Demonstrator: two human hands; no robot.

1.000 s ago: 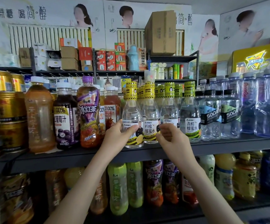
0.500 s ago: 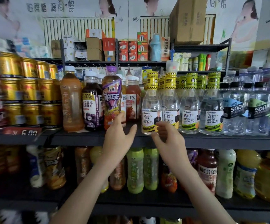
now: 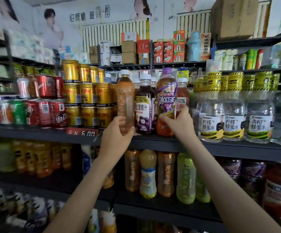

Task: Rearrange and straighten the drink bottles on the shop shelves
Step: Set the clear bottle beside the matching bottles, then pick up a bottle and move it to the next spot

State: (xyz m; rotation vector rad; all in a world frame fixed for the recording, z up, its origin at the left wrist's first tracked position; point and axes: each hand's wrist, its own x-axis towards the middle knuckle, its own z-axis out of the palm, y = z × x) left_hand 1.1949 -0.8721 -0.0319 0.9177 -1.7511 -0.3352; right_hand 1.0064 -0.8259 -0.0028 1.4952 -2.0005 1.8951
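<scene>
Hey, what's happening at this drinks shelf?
A person is tidying a shop shelf. Their left hand grips the lower part of an amber tea bottle, and their right hand grips the purple-labelled iced tea bottle. A grape juice bottle stands between the two. Both held bottles look upright, near the front edge.

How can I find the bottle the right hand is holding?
Look at the dark shelf between the gold cans and the clear yellow-capped bottles. Among the juice bottles there, the right hand grips the iced tea bottle. Only it has a purple cap.
</scene>
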